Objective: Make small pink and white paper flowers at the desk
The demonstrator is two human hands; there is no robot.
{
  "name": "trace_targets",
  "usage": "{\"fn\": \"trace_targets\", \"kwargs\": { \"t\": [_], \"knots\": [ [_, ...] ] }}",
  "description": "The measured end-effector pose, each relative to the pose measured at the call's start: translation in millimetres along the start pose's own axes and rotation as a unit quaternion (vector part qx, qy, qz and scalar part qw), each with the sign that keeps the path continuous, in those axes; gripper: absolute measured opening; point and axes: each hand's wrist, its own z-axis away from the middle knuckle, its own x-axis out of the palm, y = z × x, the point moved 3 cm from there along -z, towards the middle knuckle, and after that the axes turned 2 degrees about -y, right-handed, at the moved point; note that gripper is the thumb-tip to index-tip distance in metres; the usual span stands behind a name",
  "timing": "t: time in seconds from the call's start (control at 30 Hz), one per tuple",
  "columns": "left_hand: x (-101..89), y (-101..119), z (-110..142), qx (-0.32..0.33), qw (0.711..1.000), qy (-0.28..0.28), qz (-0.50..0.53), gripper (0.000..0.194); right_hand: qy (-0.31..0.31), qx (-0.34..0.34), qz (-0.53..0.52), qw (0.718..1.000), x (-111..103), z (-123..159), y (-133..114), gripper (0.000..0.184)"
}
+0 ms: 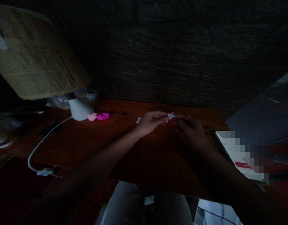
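Note:
My left hand (150,122) pinches a small, uneven white lump (171,116), which looks like soft modelling clay, between thumb and fingers. On the other side, my right hand (190,127) has its fingertips closed at the lump's right edge. Small pink bits (174,112) show right by the lump; whether they belong to it I cannot tell. Another white piece (138,119) lies on the table, partly behind my left wrist. Farther left, a pale pink lump (92,116) and a magenta lump (103,116) sit side by side, touching.
A lamp with a newsprint shade (40,53) and white base (79,109) stands at the left of the wooden table (87,140). Its white cord (32,153) hangs over the front edge. Clear plastic (60,101) lies behind it. A booklet (237,159) rests at the right.

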Motion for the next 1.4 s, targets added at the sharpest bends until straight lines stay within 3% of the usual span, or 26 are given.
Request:
{"fn": "trace_targets", "kwargs": {
  "t": [0.6,0.97,1.4],
  "knots": [
    [1.2,-1.5,-0.7,-0.013,0.999,-0.038,0.013,0.038,-0.013,0.002,0.012,1.0,0.6,-0.8,-1.1,0.037],
    [-2.0,-2.8,-1.7,-0.037,0.997,-0.026,0.061,0.038,0.037,0.055,-0.065,0.996,0.2,-2.9,2.1,0.033],
    [1.5,0.3,-0.2,-0.023,0.999,-0.013,0.027,0.039,0.016,0.021,0.017,1.0,0.0,0.3,-1.7,0.041]
  ]
}}
